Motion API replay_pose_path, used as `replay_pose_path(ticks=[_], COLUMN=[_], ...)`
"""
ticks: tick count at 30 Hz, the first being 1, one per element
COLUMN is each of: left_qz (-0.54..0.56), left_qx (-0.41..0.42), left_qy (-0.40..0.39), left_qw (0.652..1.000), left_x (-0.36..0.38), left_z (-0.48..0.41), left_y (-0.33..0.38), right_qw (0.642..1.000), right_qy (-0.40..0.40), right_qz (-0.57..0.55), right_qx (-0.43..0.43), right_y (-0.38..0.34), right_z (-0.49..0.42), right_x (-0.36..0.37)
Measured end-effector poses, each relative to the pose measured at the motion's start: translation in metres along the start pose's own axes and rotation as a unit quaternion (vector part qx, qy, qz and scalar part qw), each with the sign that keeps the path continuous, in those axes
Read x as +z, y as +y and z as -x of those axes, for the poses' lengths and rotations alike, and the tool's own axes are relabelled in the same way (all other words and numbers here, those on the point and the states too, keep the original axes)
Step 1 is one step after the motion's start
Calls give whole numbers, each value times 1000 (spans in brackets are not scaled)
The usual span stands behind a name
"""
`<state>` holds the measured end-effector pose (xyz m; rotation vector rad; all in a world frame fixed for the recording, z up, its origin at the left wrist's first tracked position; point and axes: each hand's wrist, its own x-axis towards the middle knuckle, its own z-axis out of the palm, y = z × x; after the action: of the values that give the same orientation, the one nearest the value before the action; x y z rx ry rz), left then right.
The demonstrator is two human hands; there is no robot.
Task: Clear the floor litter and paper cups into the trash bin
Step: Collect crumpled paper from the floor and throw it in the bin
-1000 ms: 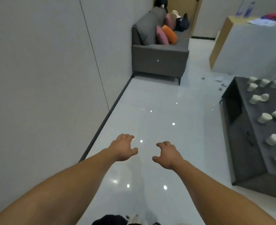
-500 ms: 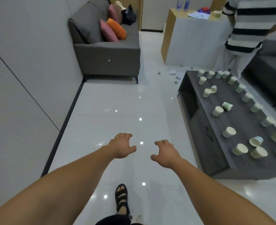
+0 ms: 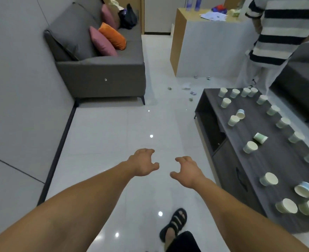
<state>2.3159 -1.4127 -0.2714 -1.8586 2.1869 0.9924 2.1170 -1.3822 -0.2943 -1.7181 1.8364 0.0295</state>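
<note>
My left hand and my right hand are stretched out in front of me above the white floor, fingers loosely curled, holding nothing. Several paper cups stand or lie on the dark low table to my right. Small scraps of litter are scattered on the floor beyond the table's far end, well ahead of both hands. No trash bin is in view.
A grey sofa with pink and orange cushions stands against the left wall. A white counter is at the back. A person in a striped shirt stands by the table's far right. My sandalled foot steps forward.
The view has swung right and moved forward: the table, cups and the standing person have come into sight. My hands keep the same outstretched pose. My foot has stepped ahead.
</note>
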Motion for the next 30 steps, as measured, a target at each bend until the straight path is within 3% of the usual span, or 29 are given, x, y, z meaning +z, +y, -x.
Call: replay_pose_path(ticks=[12,30], left_qz=[0,-49], left_qx=[-34,70], left_qy=[21,7], left_qw=[999,996], left_x=[-115,-327], left_z=[-223,-578], left_y=[60,79], right_qw=[999,997], right_qy=[2,52], right_qz=[10,-1], right_qx=[-32,60], right_y=[33,-3], right_z=[-233,-545], right_x=[-146,-326])
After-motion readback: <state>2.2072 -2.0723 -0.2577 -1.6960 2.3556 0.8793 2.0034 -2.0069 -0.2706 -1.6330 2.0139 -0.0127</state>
